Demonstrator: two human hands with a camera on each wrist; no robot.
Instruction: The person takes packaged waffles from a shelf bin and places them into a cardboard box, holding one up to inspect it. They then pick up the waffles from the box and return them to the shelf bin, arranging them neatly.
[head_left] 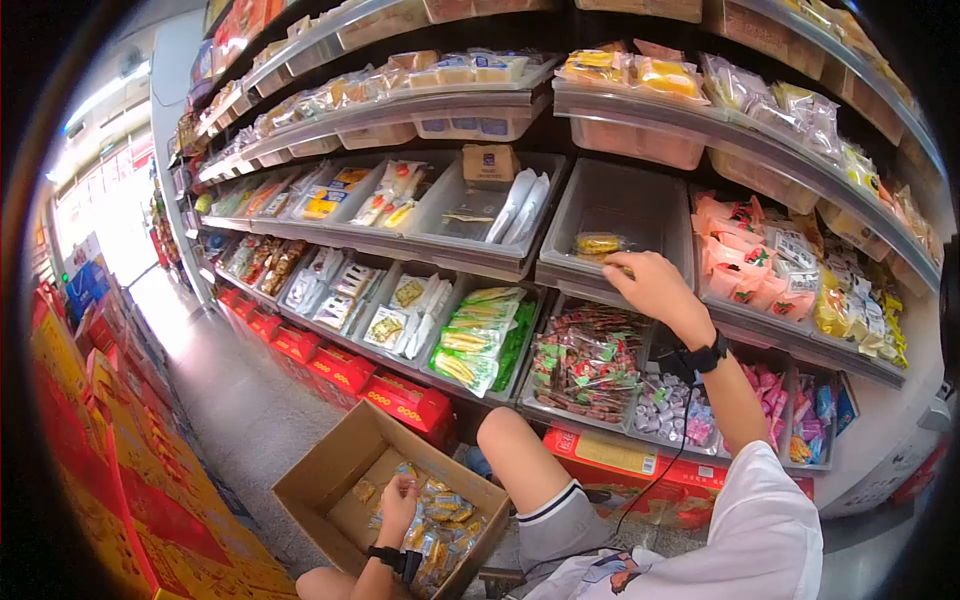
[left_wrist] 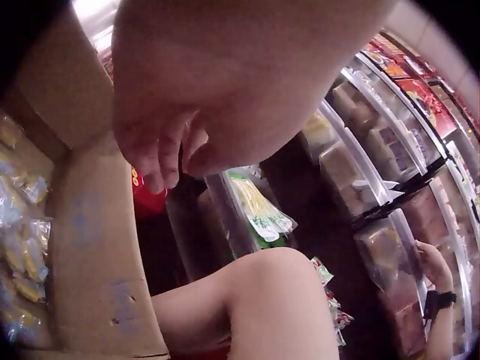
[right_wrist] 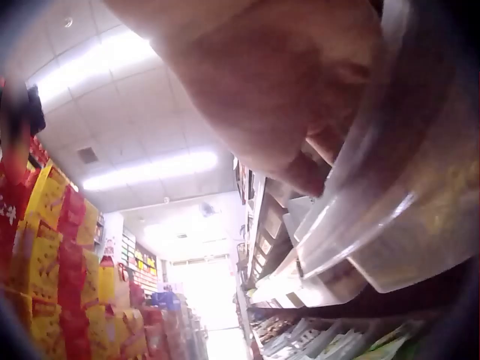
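My left hand (head_left: 398,505) hangs over the open cardboard box (head_left: 325,495), fingers loosely bent. Small clear packets of yellow food (head_left: 450,505) lie loose inside the box. In the left wrist view the left fingers (left_wrist: 171,154) show with nothing between them. My right hand (head_left: 650,285) reaches over the front rim of a grey plastic bin (head_left: 620,195) on the middle shelf. One yellow packet (head_left: 600,243) lies on the bin's floor, just beyond the right fingertips. The right wrist view shows that hand's fingers bent loosely behind the clear rim (right_wrist: 352,217).
Pink packets (head_left: 740,250) fill the bin to the right; long white packs (head_left: 520,205) lie in the left one. Below are green packs (head_left: 485,340) and red-brown snack packets (head_left: 590,360). Red and yellow cartons (head_left: 130,460) are stacked at left. My bent knee (head_left: 510,440) is beside the box.
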